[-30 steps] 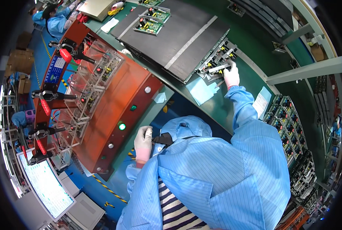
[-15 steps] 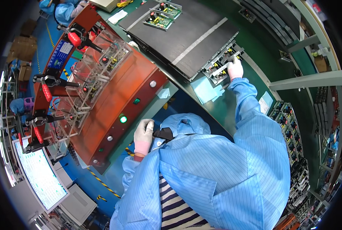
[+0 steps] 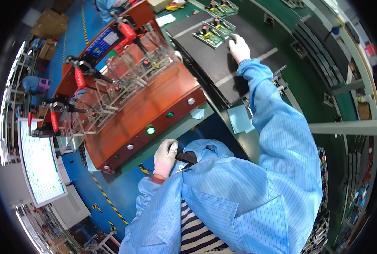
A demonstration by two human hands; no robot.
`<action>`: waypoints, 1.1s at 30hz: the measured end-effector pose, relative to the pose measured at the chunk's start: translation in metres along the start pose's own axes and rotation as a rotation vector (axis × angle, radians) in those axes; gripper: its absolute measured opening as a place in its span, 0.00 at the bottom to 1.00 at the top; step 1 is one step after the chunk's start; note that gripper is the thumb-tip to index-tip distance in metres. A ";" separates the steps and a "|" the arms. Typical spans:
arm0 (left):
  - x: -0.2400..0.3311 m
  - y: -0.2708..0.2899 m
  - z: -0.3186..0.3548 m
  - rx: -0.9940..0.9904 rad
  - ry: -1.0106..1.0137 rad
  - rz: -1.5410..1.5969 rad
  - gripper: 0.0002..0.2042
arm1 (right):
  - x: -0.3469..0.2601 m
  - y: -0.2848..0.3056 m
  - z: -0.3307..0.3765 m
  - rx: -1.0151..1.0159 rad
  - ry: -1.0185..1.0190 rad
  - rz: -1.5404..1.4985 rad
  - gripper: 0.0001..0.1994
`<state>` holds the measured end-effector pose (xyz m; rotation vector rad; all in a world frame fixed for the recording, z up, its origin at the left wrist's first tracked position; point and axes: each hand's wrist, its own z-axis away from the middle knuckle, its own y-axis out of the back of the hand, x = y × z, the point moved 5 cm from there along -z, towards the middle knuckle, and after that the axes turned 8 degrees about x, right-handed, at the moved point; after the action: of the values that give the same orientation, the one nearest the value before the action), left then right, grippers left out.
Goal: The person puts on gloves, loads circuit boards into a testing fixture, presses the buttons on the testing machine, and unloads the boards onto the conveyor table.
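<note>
My right hand [image 3: 240,48], in a whitish glove, reaches over the black mat [image 3: 243,31]. Its fingers are stretched toward a green circuit board [image 3: 209,37] with red and black parts; I see nothing held in them. Just behind that board lies another circuit board [image 3: 223,25], and more stand farther back. My left hand [image 3: 166,155], also gloved, is held in front of my body beside a black strap [image 3: 186,157]. Its fingers are curled together, and nothing shows in them.
An orange-red test fixture [image 3: 150,99] with clear covers and red-handled toggle clamps [image 3: 79,78] stands at left; one button [image 3: 150,130] glows green. A lit monitor [image 3: 42,165] is at lower left. Light blue sheets [image 3: 240,119] lie near the mat's front corner. A metal rail [image 3: 345,128] crosses at right.
My right hand has left the boards at the mat's right end and moved up and left over the mat toward the far boards. My left hand stays by my body. The view has shifted.
</note>
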<state>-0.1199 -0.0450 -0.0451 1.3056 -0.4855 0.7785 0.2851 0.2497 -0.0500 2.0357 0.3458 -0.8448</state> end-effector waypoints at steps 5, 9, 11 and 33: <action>-0.009 0.011 0.012 0.048 0.078 0.020 0.13 | 0.020 -0.060 -0.056 -0.157 0.033 0.250 0.21; -0.023 0.019 0.024 0.084 0.144 0.038 0.12 | -0.017 -0.066 -0.030 -0.422 0.056 0.355 0.22; -0.021 0.021 0.020 0.089 0.120 0.064 0.11 | -0.020 -0.040 -0.015 -0.448 0.083 0.358 0.22; -0.043 0.023 0.007 -0.024 0.080 0.050 0.12 | 0.008 0.060 0.035 -0.823 0.048 0.640 0.27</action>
<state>-0.1643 -0.0600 -0.0588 1.2387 -0.4633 0.8605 0.3074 0.1864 -0.0309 1.2591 0.0303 -0.1862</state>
